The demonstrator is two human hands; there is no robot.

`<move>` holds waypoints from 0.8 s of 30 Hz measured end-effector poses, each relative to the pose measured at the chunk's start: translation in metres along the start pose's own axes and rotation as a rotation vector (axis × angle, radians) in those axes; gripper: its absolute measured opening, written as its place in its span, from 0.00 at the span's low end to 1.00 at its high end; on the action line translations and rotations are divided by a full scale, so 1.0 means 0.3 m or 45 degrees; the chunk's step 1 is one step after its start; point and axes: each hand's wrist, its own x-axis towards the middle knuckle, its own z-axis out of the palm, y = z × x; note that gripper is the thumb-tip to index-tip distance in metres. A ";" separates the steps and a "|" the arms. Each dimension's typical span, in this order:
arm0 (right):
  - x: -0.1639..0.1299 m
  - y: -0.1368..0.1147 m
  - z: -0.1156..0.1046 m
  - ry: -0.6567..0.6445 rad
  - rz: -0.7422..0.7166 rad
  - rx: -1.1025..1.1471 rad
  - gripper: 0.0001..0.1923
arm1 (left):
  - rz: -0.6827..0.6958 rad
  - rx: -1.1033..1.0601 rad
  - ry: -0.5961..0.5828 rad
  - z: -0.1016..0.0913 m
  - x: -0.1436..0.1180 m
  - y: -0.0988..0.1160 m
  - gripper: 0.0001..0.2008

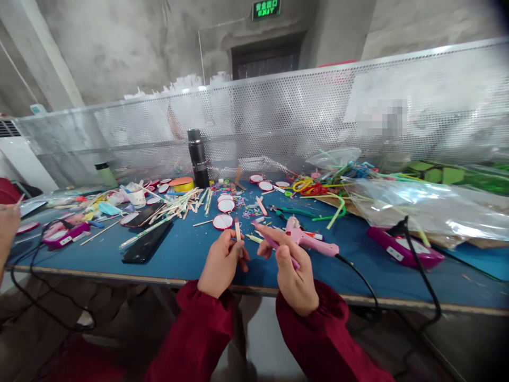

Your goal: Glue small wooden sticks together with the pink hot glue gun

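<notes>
My left hand (220, 262) grips a short wooden craft stick (237, 229) that points upward, just over the front edge of the blue table (186, 254). My right hand (292, 273) pinches a thin pink-purple strip (267, 239) whose tip reaches toward the stick. Both hands are close together, fingertips a few centimetres apart. A pink hot glue gun (308, 239) lies on the table right behind my right hand, its black cord (358, 281) trailing off the front edge. Both sleeves are dark red.
A black phone (146, 243) lies left of my hands, beside scattered wooden sticks (175, 207) and red-rimmed white discs (223, 220). A black flask (198, 157) stands at the back. Plastic bags (429, 207) and coloured pipe cleaners fill the right. Another person's hand (7, 225) shows at far left.
</notes>
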 end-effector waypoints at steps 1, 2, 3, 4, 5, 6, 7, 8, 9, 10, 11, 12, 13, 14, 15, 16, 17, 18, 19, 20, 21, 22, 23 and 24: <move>0.004 -0.004 0.001 -0.013 -0.013 -0.047 0.20 | -0.015 -0.014 -0.035 -0.001 0.001 -0.001 0.11; 0.008 -0.009 0.004 -0.014 -0.017 -0.097 0.19 | -0.023 -0.019 -0.063 -0.003 0.002 -0.001 0.12; 0.012 -0.014 0.006 -0.023 -0.013 -0.148 0.17 | -0.033 -0.007 -0.073 -0.006 0.003 0.000 0.13; 0.017 -0.019 0.010 -0.009 -0.009 -0.190 0.16 | -0.043 0.011 -0.074 -0.008 0.003 0.001 0.14; 0.021 -0.023 0.014 0.029 0.002 -0.221 0.15 | -0.054 0.009 -0.054 -0.010 0.003 0.002 0.14; 0.025 -0.026 0.019 0.057 0.016 -0.242 0.14 | -0.071 -0.011 -0.030 -0.012 0.003 0.002 0.15; 0.029 -0.028 0.024 0.083 0.019 -0.264 0.12 | -0.086 -0.021 -0.031 -0.012 0.002 0.002 0.16; 0.032 -0.030 0.028 0.100 0.017 -0.281 0.10 | -0.100 -0.019 -0.038 -0.012 0.000 0.002 0.16; 0.034 -0.031 0.033 0.118 0.016 -0.288 0.08 | -0.105 -0.013 -0.035 -0.011 -0.003 0.002 0.16; 0.036 -0.032 0.038 0.135 0.015 -0.288 0.06 | -0.107 -0.005 -0.023 -0.009 -0.005 0.002 0.17; 0.037 -0.033 0.043 0.151 0.017 -0.283 0.06 | -0.103 0.005 -0.007 -0.007 -0.008 0.002 0.17; 0.037 -0.033 0.048 0.164 0.020 -0.275 0.05 | -0.093 0.014 0.010 -0.006 -0.010 0.002 0.18; 0.037 -0.032 0.052 0.177 0.024 -0.268 0.06 | -0.078 0.020 0.026 -0.005 -0.011 0.002 0.19; 0.036 -0.029 0.057 0.185 0.027 -0.266 0.06 | -0.062 0.027 0.037 -0.005 -0.013 0.002 0.20; 0.034 -0.026 0.061 0.196 0.028 -0.262 0.06 | -0.048 0.037 0.043 -0.005 -0.014 0.001 0.21; 0.032 -0.021 0.064 0.216 0.027 -0.255 0.05 | -0.035 0.050 0.049 -0.006 -0.015 -0.001 0.22; 0.029 -0.017 0.067 0.246 0.025 -0.245 0.04 | -0.017 0.072 0.059 -0.008 -0.016 -0.003 0.22; 0.026 -0.014 0.070 0.280 0.020 -0.233 0.04 | 0.017 0.111 0.079 -0.010 -0.017 -0.005 0.22; 0.024 -0.013 0.072 0.307 0.011 -0.223 0.05 | 0.064 0.166 0.106 -0.012 -0.018 -0.008 0.22; 0.022 -0.014 0.073 0.324 -0.005 -0.218 0.06 | 0.114 0.230 0.135 -0.014 -0.018 -0.010 0.21; 0.021 -0.017 0.073 0.328 -0.026 -0.222 0.06 | 0.155 0.290 0.158 -0.016 -0.019 -0.011 0.20; 0.020 -0.022 0.072 0.320 -0.045 -0.232 0.05 | 0.176 0.338 0.168 -0.018 -0.019 -0.012 0.20; 0.019 -0.027 0.072 0.315 -0.063 -0.246 0.05 | 0.173 0.367 0.164 -0.019 -0.019 -0.013 0.19; 0.019 -0.032 0.070 0.312 -0.071 -0.263 0.04 | 0.151 0.378 0.153 -0.020 -0.020 -0.013 0.19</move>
